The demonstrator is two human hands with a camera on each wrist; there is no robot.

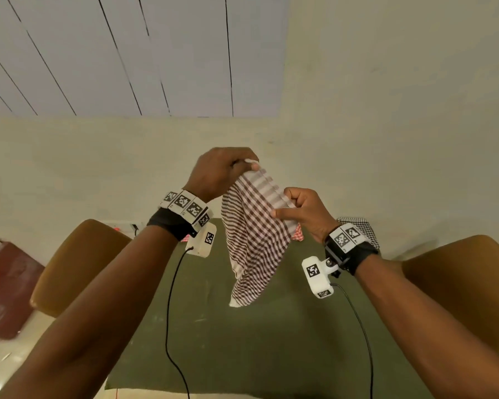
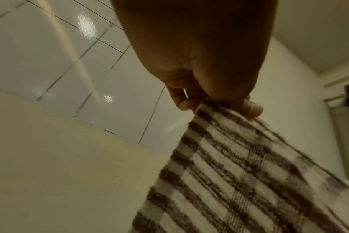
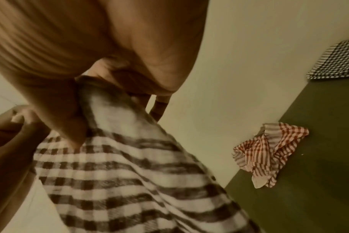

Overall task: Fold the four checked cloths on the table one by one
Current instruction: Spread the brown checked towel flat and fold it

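Green table (image 3: 319, 157) with red checked cloth (image 3: 269, 154), clear only from right wrist.

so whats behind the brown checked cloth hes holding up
Behind the brown checked cloth, a corner of the crumpled red checked cloth peeks out on the green table; the rest is covered in the head view.

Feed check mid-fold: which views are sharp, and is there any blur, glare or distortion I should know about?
Head view: sharpest, evenly lit, wide-angle bending at the edges; brown checked cloth readable between left hand and right hand. Left wrist view: dim, yellowish, glare spots on the wall tiles, cloth weave soft. Right wrist view: the near hand is smeared, while the red checked cloth on the table is fairly clear.
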